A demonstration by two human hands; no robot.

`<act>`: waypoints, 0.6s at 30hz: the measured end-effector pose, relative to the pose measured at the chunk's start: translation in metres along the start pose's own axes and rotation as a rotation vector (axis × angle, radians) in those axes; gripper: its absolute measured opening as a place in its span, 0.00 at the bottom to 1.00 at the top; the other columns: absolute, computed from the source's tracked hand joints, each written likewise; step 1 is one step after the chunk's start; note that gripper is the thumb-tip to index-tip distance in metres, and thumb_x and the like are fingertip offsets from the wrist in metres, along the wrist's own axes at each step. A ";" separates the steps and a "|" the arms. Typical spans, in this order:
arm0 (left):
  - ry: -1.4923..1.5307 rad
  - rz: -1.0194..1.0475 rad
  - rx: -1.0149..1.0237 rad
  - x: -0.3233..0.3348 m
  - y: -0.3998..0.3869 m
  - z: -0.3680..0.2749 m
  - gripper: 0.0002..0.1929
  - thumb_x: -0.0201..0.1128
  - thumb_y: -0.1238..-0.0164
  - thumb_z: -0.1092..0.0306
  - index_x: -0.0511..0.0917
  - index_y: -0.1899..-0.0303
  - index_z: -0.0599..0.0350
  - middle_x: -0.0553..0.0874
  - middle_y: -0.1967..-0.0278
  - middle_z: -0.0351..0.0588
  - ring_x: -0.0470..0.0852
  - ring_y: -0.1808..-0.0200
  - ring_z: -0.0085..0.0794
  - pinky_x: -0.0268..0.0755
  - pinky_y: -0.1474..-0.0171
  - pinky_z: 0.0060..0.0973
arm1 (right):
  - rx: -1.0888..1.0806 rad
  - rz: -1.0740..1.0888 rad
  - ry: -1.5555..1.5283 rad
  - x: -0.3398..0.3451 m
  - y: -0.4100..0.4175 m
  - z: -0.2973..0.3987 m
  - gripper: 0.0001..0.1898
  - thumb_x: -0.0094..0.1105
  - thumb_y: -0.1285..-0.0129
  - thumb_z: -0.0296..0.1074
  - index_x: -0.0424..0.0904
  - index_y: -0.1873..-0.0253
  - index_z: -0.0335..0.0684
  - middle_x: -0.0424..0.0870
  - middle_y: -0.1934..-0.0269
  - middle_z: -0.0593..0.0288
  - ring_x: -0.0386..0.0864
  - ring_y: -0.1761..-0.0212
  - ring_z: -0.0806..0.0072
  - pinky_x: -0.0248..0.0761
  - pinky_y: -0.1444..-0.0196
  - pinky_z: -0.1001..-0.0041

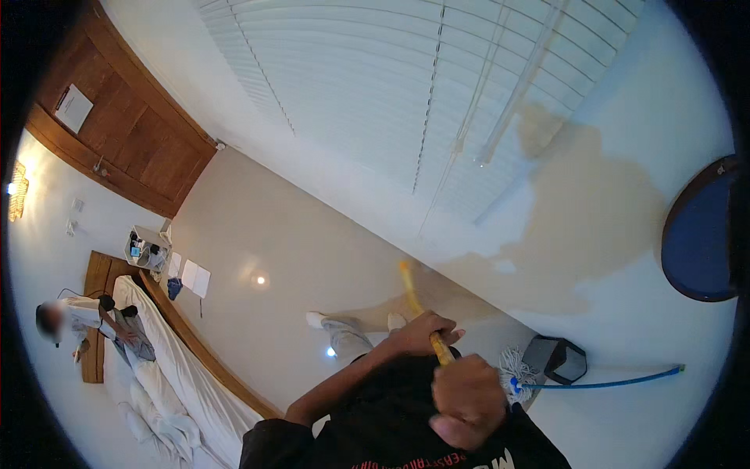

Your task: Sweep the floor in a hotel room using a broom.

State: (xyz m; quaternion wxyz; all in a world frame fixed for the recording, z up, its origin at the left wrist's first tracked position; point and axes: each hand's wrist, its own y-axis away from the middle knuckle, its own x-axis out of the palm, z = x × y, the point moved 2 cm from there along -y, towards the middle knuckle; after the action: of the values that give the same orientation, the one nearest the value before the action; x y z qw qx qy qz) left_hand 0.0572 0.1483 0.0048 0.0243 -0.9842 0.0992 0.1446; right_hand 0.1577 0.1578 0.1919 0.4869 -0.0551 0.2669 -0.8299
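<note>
My left hand is closed around a yellow pole, perhaps a tool's handle. Higher up and closer to my chest, my right hand grips the same pole near its upper end. The pole slants down and away from me towards the floor beside the wall; its far end is blurred, and I cannot tell what it carries. My feet in pale footwear stand on the smooth floor just left of the pole.
White blinds hang on the wall ahead. To the right are a string mop, a grey bin and a dark-framed oval. A person sits on a bed at left; papers and a basket lie near. A wooden door stands beyond.
</note>
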 end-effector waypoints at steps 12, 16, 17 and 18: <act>0.130 -0.358 0.057 -0.006 0.040 0.047 0.18 0.65 0.43 0.64 0.66 0.80 0.62 0.69 0.84 0.51 0.70 0.80 0.32 0.62 0.73 0.34 | 0.042 0.037 -0.095 0.040 0.002 -0.061 0.13 0.54 0.39 0.28 0.68 0.79 0.36 0.72 0.83 0.57 0.71 0.83 0.64 0.64 0.76 0.69; -0.120 -0.047 -0.148 -0.023 0.053 0.109 0.16 0.67 0.54 0.68 0.64 0.82 0.62 0.68 0.86 0.51 0.68 0.83 0.36 0.59 0.76 0.34 | -0.070 0.081 -0.122 0.055 0.018 -0.088 0.15 0.57 0.42 0.30 0.65 0.81 0.38 0.67 0.85 0.60 0.66 0.85 0.67 0.61 0.78 0.71; -0.100 -0.055 -0.110 -0.023 0.054 0.117 0.16 0.67 0.54 0.68 0.64 0.82 0.62 0.68 0.86 0.51 0.68 0.83 0.36 0.59 0.76 0.34 | -0.132 0.004 -0.154 0.056 0.026 -0.092 0.16 0.56 0.44 0.32 0.63 0.83 0.38 0.66 0.86 0.60 0.65 0.86 0.67 0.61 0.79 0.71; -0.086 -0.073 -0.124 -0.025 0.055 0.125 0.16 0.66 0.54 0.69 0.64 0.82 0.62 0.68 0.86 0.52 0.67 0.83 0.39 0.59 0.77 0.34 | -0.198 -0.050 -0.179 0.058 0.035 -0.094 0.17 0.55 0.45 0.34 0.61 0.84 0.39 0.64 0.87 0.61 0.65 0.87 0.68 0.61 0.80 0.72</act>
State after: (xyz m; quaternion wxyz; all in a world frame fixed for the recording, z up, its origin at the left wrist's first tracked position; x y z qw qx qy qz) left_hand -0.0120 0.1089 -0.1088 -0.0271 -0.9797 0.0528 0.1917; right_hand 0.1219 0.1327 0.0844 0.4801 -0.1830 0.3014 -0.8032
